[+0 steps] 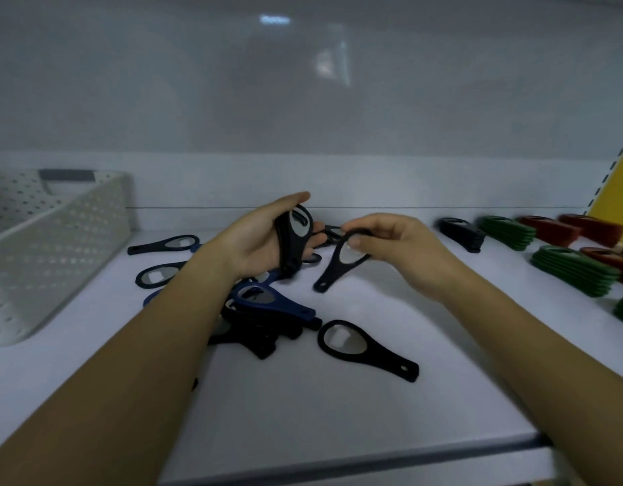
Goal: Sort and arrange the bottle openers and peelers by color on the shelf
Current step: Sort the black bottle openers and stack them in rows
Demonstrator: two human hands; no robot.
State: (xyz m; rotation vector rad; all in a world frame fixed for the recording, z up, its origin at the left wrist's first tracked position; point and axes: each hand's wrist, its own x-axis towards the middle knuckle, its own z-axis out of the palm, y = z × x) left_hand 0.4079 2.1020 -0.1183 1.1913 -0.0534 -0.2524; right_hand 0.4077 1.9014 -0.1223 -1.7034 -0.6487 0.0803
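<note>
Leftward, a perforated basket (75, 247) flanks the loose black openers (383, 359).

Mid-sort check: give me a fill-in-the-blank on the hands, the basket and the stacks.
The right hand pinches a single opener; the left hand grips a stack of openers coloured ____.
The perforated basket stands on the shelf's ____ side.
Beside the red stacks lie other stacks coloured ____.
The top opener of the loose pile is ____.
Missing: black; left; green; blue.
</note>
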